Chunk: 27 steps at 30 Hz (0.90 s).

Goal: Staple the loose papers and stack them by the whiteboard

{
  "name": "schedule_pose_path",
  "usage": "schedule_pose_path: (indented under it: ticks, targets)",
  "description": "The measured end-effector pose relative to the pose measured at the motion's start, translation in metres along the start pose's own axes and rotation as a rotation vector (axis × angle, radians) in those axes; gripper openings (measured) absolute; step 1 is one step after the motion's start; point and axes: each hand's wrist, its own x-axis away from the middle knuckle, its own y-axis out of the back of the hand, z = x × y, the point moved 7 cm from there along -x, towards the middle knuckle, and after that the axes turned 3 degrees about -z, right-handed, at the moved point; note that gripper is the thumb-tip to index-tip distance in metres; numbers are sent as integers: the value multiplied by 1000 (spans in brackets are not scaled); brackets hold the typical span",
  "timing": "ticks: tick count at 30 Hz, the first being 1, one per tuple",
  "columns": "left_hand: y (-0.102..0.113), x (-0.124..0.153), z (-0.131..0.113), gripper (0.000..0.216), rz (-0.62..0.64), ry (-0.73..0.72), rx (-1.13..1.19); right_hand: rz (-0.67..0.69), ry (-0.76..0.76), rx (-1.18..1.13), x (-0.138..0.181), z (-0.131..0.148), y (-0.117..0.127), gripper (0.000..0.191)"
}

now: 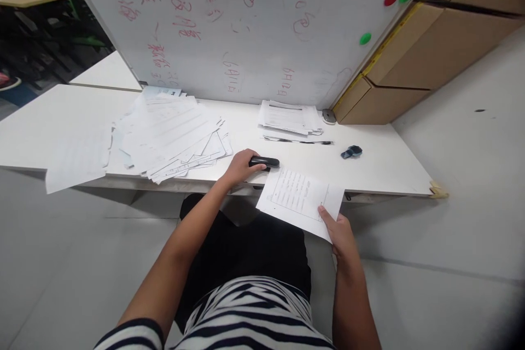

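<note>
My left hand is wrapped round a black stapler that sits on the white table near its front edge. The stapler's mouth meets the top left corner of a printed sheet. My right hand pinches that sheet at its lower right corner, thumb on top. Most of the sheet hangs out past the table's front edge, over my lap.
A loose, fanned heap of printed papers covers the table's left half. A smaller neat stack lies at the back, with a pen before it and a small dark object to the right. A whiteboard stands behind; cardboard boxes at right.
</note>
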Motion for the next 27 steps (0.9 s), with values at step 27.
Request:
schedule_pose_path:
  ticks: [27]
  targets:
    - [2, 3, -1, 27, -5, 36, 14, 104, 4, 12, 7, 3, -1, 43]
